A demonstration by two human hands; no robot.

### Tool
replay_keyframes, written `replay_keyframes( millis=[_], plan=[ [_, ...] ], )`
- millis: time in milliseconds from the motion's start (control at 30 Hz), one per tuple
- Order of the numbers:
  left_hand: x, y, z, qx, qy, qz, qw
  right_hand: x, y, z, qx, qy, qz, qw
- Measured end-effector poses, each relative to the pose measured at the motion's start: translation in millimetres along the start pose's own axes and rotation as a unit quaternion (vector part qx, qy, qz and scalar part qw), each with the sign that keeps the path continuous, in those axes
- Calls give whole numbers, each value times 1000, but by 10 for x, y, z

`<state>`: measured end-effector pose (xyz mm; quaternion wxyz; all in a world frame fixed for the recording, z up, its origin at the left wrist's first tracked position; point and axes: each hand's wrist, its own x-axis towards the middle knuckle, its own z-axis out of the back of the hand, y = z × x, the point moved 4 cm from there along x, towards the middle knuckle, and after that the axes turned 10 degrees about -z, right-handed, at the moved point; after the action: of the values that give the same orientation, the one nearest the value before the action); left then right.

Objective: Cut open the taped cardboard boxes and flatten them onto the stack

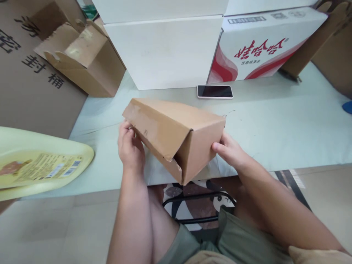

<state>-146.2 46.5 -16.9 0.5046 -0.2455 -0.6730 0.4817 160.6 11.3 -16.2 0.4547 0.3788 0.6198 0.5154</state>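
A small brown cardboard box [176,135] is held tilted just above the near edge of the pale table [288,128], its open flap end pointing toward me. My left hand [130,148] grips the box's left side, fingers curled at its edge. My right hand [231,150] is closed on the right side, thumb on the end panel. Old tape marks run along the box's long face.
A phone [215,91] lies face up behind the box. A white carton [165,51], a red-and-white printed carton [264,44] and an open brown box [85,62] stand at the back. A yellow container [41,165] lies at the left; large brown cartons flank both sides.
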Motion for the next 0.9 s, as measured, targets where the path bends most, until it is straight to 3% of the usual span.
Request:
replay_keyframes(
  millis=[100,233,400,533,633,733,900],
  plan=[
    [-8,19,-36,85,27,-32,996,8,32,14,-33,-24,11,999],
    [-14,88,10,117,3,-33,993,14,69,30,-117,-85,44,989],
    [-63,54,-138,-7,44,24,999,59,23,111,-304,-191,13,933],
    [-159,-10,-323,-120,104,67,985,88,-14,132,-384,-207,1,900],
    [-224,-35,-382,-98,153,51,982,89,-30,151,-407,-221,-4,886],
    [-237,-96,-378,-55,158,-10,986,60,18,191,-412,-272,19,869],
    [-180,-219,-316,19,98,-81,992,-22,172,232,-267,-316,57,909]
  ],
)
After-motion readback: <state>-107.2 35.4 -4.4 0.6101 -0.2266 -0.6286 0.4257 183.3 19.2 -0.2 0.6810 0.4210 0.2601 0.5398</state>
